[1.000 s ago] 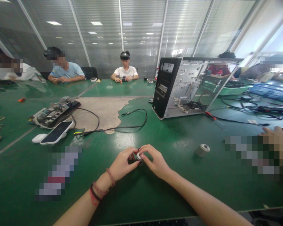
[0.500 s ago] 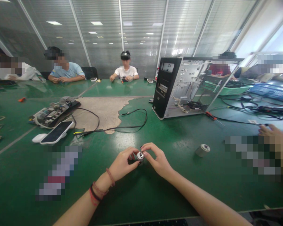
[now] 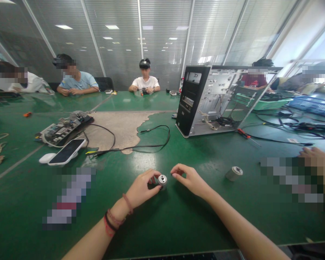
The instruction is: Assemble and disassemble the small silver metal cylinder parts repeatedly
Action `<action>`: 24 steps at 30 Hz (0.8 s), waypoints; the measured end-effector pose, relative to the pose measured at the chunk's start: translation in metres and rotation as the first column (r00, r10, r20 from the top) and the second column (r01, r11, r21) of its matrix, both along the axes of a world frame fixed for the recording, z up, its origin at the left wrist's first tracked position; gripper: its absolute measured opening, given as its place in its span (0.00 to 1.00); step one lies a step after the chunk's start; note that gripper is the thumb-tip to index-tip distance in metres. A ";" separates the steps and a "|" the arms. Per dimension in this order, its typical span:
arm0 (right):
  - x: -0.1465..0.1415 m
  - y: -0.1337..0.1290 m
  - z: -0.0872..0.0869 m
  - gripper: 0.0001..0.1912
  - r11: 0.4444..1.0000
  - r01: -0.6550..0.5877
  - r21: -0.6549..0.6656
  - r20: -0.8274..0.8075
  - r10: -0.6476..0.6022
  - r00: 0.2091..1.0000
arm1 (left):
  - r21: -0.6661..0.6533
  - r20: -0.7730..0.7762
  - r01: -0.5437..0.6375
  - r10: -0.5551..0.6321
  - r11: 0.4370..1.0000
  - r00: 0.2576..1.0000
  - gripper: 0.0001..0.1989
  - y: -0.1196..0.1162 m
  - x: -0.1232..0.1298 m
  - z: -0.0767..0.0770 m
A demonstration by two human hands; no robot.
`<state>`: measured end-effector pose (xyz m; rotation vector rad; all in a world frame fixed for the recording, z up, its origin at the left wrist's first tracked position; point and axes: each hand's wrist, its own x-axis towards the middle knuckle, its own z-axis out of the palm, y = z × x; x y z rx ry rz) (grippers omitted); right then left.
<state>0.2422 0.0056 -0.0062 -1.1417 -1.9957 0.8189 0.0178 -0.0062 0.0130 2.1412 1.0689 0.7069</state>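
Note:
My left hand is closed around a small silvery metal cylinder, thumb on the near side and fingers on the far side. The cylinder stands upright, its round top with dark holes facing up. Just to the right, apart from it, my right hand has thumb and index finger pinched together. Something small and dark shows at those fingertips, too small to name. A second metal cylinder of similar look stands on the green table further right.
An open computer case stands beyond my hands, with a screwdriver beside it. At left are a phone and a circuit assembly. A black cable lies ahead. A co-worker's hand rests at right; other people sit opposite.
My right hand has drawn away from the cylinder to the right, its fingertips pinched. My left hand keeps its hold, and the cylinder's top is now uncovered.

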 end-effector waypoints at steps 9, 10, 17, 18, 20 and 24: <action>-0.001 0.000 -0.009 0.05 0.986 -0.156 0.059 0.214 0.140 0.967 | 0.011 -0.003 -0.011 0.011 1.000 1.000 0.12 0.000 0.000 0.000; -0.001 0.000 -0.008 0.05 0.985 -0.165 0.059 0.221 0.148 0.964 | 0.010 -0.005 -0.011 0.011 1.000 1.000 0.12 0.000 0.000 0.000; 0.000 -0.002 -0.003 0.08 0.990 -0.142 0.024 0.215 0.133 0.967 | 0.020 -0.008 -0.003 0.003 1.000 1.000 0.14 0.000 -0.002 0.000; -0.002 -0.003 -0.003 0.10 0.992 -0.120 0.039 0.192 0.110 0.975 | 0.019 -0.007 -0.001 0.001 1.000 1.000 0.15 0.001 -0.003 0.000; -0.006 -0.005 -0.003 0.13 0.992 -0.099 0.083 0.146 0.086 0.986 | 0.010 -0.010 0.008 -0.008 1.000 1.000 0.15 0.003 -0.007 0.000; -0.017 -0.011 -0.002 0.18 0.975 -0.169 0.142 0.129 0.151 0.980 | -0.011 -0.025 0.033 -0.034 0.999 0.999 0.13 0.009 -0.018 0.000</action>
